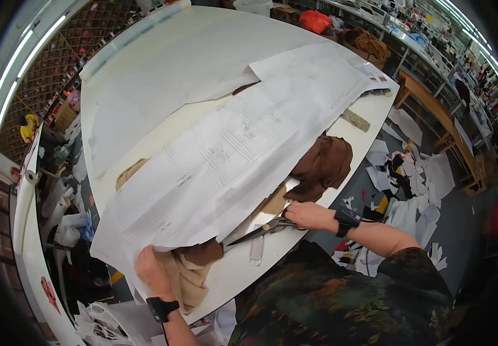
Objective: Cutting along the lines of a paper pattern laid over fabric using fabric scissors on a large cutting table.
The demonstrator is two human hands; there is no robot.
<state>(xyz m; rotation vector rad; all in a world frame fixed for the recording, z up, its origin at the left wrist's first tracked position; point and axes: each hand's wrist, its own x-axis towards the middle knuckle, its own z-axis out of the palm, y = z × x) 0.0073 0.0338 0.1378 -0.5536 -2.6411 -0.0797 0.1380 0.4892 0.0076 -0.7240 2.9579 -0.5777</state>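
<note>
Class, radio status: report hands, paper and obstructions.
Left hand at edge of paper. Right hand holding scissors. Paper overlaps tan cloth. Brown cloth bunched near right hand; may obstruct.

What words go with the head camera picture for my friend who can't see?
A person's right hand holds scissors at a white table while the left hand holds the edge of a printed paper. Brown cloth lies by the paper, and scraps litter the floor.

Place: a garment-cutting workshop
Table [370, 112]: marked pattern paper [220, 155], brown cloth [328, 161], scissors [267, 228]
Floor [458, 212]: scattered offcuts [413, 222]
Far bench [388, 27]: long, cluttered
</note>
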